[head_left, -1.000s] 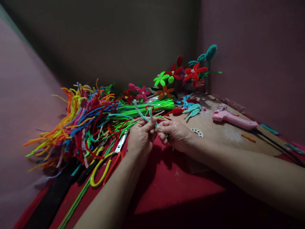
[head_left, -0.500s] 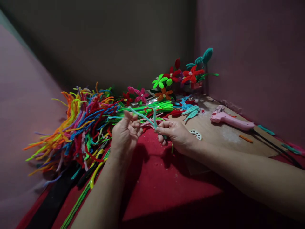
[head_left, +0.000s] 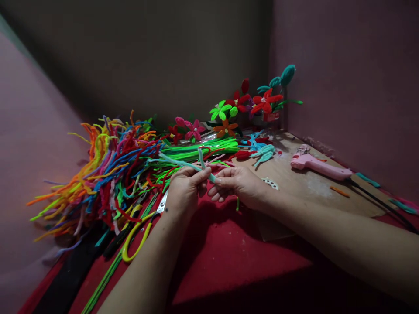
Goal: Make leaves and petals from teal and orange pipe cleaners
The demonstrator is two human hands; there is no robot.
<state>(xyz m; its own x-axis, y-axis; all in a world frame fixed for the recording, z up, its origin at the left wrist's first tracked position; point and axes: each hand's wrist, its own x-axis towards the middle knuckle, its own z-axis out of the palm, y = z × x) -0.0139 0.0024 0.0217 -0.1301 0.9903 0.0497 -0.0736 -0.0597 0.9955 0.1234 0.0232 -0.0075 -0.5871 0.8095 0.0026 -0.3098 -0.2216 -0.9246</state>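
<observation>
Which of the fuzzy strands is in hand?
The pale aqua strand, pinched by the left hand and right hand, one end pointing up, another leftward. Unlike the multicoloured heap at left, it is held.

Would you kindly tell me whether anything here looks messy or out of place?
A whitish patch marks the brown board beside the pink corded tool, unlike the plainer brown around it; a short orange piece lies nearby, apart from the colorful heap.

- My left forearm (head_left: 145, 261) slopes up from the bottom edge, left of centre.
- My left hand (head_left: 186, 187) pinches near mid-frame, thumb (head_left: 201, 175) uppermost.
- My right forearm (head_left: 321, 229) slants in from the right edge.
- My right hand (head_left: 242, 185) pinches just beside.
</observation>
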